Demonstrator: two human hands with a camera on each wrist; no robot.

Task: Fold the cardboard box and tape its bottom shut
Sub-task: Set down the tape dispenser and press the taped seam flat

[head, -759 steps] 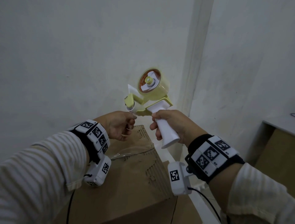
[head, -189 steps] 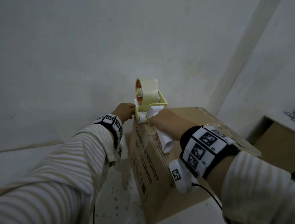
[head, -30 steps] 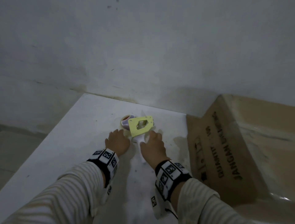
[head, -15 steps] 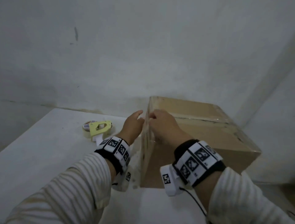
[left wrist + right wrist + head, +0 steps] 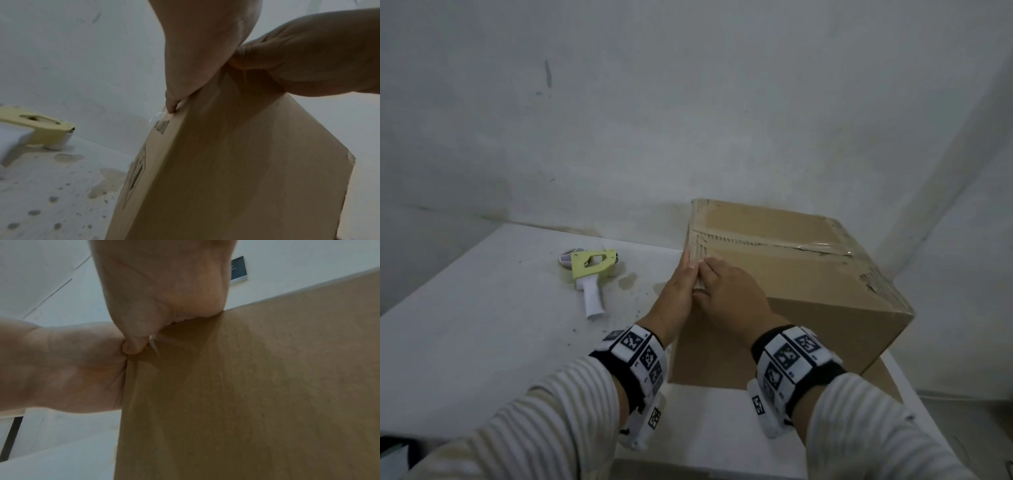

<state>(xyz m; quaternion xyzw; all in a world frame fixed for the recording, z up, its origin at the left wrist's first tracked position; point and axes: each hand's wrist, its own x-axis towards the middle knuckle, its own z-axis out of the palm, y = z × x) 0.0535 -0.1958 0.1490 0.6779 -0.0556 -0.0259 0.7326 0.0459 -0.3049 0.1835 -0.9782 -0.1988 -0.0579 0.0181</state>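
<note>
The brown cardboard box [image 5: 808,274] stands on the white table [image 5: 482,325] at the right. A strip of clear tape [image 5: 774,245] runs across the seam of its top face. My left hand [image 5: 681,287] lies flat against the box's left side near the top edge, fingers straight, and a fingertip [image 5: 170,107] touches the tape end there. My right hand [image 5: 726,291] rests on the top face at the near left corner and presses the edge, its thumb [image 5: 133,345] against the near face. The yellow tape dispenser [image 5: 592,270] lies on the table, left of both hands.
A pale wall stands close behind the table and box, with a room corner at the right. The box's right part hangs close to the table's right edge [image 5: 893,370]. Dark specks and a stain [image 5: 626,281] mark the table beside the dispenser.
A second ago both hands were at the dispenser lying on the table. They have moved right to the box's near left top corner, and the right hand now lies flatter on top.
</note>
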